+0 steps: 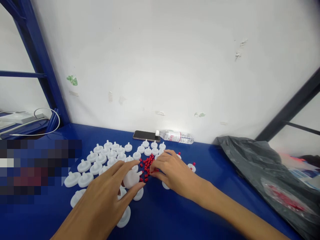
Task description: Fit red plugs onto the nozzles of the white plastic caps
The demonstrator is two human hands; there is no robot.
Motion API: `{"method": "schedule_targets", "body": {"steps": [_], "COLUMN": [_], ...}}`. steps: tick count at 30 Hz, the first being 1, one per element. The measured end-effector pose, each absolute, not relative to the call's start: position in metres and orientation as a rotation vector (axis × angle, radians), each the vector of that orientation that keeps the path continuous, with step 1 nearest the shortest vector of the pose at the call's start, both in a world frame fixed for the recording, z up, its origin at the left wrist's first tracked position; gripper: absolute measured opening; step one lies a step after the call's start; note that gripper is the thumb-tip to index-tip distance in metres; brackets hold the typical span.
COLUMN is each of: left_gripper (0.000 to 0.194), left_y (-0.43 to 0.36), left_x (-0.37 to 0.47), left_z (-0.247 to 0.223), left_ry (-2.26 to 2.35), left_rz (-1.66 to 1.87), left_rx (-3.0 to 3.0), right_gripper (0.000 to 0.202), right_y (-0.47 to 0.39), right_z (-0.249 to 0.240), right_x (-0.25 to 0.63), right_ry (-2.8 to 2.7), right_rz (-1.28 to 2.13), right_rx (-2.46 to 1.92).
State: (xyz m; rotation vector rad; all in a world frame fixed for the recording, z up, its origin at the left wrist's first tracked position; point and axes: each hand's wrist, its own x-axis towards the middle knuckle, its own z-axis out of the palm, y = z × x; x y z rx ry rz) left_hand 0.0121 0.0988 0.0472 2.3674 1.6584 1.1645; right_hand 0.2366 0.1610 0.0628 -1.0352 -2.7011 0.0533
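Many white round plastic discs with short stems [100, 159] lie spread over the blue table [205, 160]. Beside them sits a small heap of tiny red caps [147, 165]. My left hand [105, 196] grips one white disc [131, 179] between thumb and fingers, close to the red heap. My right hand [172, 171] rests on the table with its fingertips pinching among the red caps. A few white discs with red caps on them [192, 166] lie just right of my right hand.
A phone [146, 135] and a lying water bottle [176, 136] rest against the white wall. A dark plastic bag [265, 173] with red pieces inside fills the right side. White cable and a power strip [22, 118] sit far left. A blurred patch covers the left edge.
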Motion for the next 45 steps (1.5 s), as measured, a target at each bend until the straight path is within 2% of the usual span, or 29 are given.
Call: {"method": "schedule_targets", "body": {"steps": [3, 6, 9, 12, 19, 22, 26, 29, 34, 40, 45], "left_gripper": [0.034, 0.043, 0.052, 0.051, 0.041, 0.032, 0.042, 0.048, 0.047, 0.043, 0.034], "left_y": [0.102, 0.102, 0.101, 0.100, 0.101, 0.100, 0.094, 0.090, 0.085, 0.080, 0.088], "left_x": [0.011, 0.010, 0.010, 0.012, 0.014, 0.017, 0.024, 0.025, 0.026, 0.037, 0.036], "left_z": [0.043, 0.042, 0.043, 0.044, 0.036, 0.039, 0.053, 0.060, 0.070, 0.079, 0.065], "left_ry": [1.660, 1.620, 1.597, 1.572, 1.479, 1.394, 1.307, 1.263, 1.175, 1.152, 1.082], "left_rz": [1.072, 1.031, 1.043, 1.089, 1.168, 1.189, 1.204, 1.174, 1.166, 1.146, 1.161], "left_rx": [2.343, 2.348, 2.379, 2.436, 2.427, 2.227, 1.682, 1.470, 1.356, 1.341, 1.405], "right_gripper": [0.011, 0.013, 0.020, 0.028, 0.019, 0.014, 0.010, 0.015, 0.021, 0.016, 0.012], "right_y": [0.153, 0.143, 0.136, 0.134, 0.138, 0.139, 0.136, 0.132, 0.126, 0.124, 0.122], "right_z": [0.080, 0.093, 0.097, 0.094, 0.087, 0.084, 0.082, 0.081, 0.079, 0.077, 0.075], "right_x": [0.237, 0.237, 0.236, 0.235, 0.237, 0.236, 0.233, 0.229, 0.226, 0.222, 0.220], "right_ry": [-2.524, -2.400, -2.409, -2.422, -2.395, -2.331, -2.211, -2.150, -2.101, -2.127, -2.121], "right_rz": [0.407, 0.605, 0.560, 0.440, 0.335, 0.294, 0.138, 0.016, -0.088, 0.064, 0.117], "right_rx": [-1.037, -0.973, -0.935, -0.944, -0.695, -0.559, -0.444, -0.350, -0.240, -0.260, -0.291]}}
